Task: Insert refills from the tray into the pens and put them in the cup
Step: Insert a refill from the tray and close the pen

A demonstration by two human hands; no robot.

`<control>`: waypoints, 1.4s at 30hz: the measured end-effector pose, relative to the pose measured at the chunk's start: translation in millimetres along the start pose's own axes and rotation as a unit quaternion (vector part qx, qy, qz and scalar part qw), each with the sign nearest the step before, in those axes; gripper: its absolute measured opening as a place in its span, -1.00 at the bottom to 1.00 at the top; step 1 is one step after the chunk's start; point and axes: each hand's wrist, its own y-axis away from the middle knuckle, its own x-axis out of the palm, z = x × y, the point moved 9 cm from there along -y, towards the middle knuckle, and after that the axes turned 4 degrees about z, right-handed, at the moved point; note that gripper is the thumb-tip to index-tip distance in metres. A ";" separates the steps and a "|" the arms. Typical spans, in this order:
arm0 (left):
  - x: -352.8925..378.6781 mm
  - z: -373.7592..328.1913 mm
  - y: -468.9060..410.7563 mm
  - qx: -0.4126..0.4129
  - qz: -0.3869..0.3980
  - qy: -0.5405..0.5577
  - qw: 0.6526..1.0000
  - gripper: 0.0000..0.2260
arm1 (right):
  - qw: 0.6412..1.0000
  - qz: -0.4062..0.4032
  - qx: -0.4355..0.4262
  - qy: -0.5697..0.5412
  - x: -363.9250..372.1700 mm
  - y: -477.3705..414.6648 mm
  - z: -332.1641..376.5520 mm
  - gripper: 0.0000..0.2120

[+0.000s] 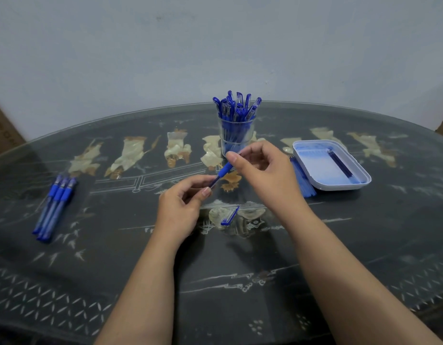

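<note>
Both hands pinch one blue pen (221,173) above the bench (265,257): the left hand (183,207) at its lower end, the right hand (262,170) at its upper end. The cup (236,139) of pens stands just behind. The tray (331,164) with refills lies right; three pens (55,207) lie left; a cap (229,216) lies below the hands.

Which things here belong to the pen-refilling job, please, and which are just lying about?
Job: pen, held by left hand and right hand; cup; tray; refills in it; three pens at left; cap on the table.
Lying about: cardboard box at the left edge; blue bundle beside the tray, contents unclear.
</note>
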 end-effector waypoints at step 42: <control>-13.2 7.7 1.8 -0.027 -0.076 0.027 0.996 -0.72 | 0.902 0.247 -0.015 0.353 32.5 14.7 -31.4 -0.89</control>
